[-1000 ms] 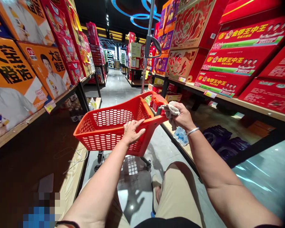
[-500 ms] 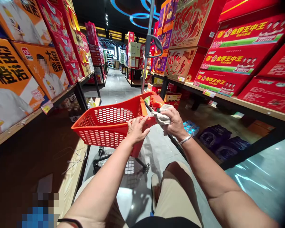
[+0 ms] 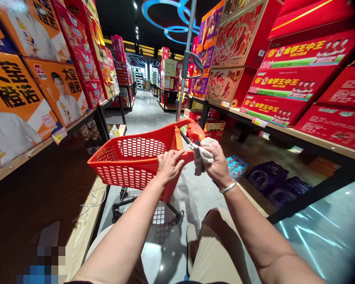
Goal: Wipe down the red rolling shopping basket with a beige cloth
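Note:
A red shopping cart point(image 3: 130, 171) with a perforated basket stands in front of me, its handle end point(image 3: 195, 130) toward the right. My left hand point(image 3: 169, 166) lies on the rim near the basket's back corner, fingers apart and resting on the plastic. My right hand point(image 3: 218, 165) is closed around a crumpled greyish-white cloth point(image 3: 205, 152), held against the handle. Part of the cloth hangs below the fingers. The fingertips under the cloth are partly hidden.
Shelves with orange boxes point(image 3: 14, 90) stand at the left, and red boxes point(image 3: 296, 83) at the right. A metal pole point(image 3: 185, 59) rises behind the cart. Bottle packs point(image 3: 236, 166) lie under the right shelf. A white cable point(image 3: 93, 199) lies at lower left.
The right hand and cloth have shifted slightly down along the handle, and more cloth hangs down. The left hand stays on the rim. The view has tilted up a little.

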A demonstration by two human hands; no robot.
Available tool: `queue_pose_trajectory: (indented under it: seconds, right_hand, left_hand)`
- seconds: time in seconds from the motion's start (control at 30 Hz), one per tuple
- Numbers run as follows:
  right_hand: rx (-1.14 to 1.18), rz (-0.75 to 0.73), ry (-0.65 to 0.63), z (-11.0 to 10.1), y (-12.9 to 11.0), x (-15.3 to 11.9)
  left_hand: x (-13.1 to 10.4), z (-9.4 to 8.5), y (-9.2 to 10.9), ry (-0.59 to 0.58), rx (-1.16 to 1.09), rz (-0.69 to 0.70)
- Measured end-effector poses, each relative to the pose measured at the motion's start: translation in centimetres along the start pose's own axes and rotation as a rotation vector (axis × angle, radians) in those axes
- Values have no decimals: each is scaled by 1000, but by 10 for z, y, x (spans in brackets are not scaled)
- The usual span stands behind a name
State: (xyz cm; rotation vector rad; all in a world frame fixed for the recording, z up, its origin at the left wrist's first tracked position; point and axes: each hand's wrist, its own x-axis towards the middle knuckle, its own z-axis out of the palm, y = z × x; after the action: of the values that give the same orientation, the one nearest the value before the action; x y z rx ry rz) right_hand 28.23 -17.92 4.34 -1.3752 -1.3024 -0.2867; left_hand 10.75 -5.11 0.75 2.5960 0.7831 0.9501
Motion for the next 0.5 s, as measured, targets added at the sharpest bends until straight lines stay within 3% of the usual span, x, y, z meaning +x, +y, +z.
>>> queue_pose_trajectory:
  seconds: [0.1, 0.3, 0.4, 0.5]
  right_hand:
    - [-67, -37, -96, -7, -5, 11]
    - [-217, 299, -203, 7, 40, 90]
    - [-291, 284, -233, 18, 53, 114]
    - [-358, 209, -289, 16, 42, 108]
  left_hand:
    - [-3, -3, 0, 11, -29, -3]
    - [-10, -6, 2, 14, -68, 21]
    - [-11, -5, 3, 14, -79, 23]
    - [-12, -3, 5, 37, -81, -12]
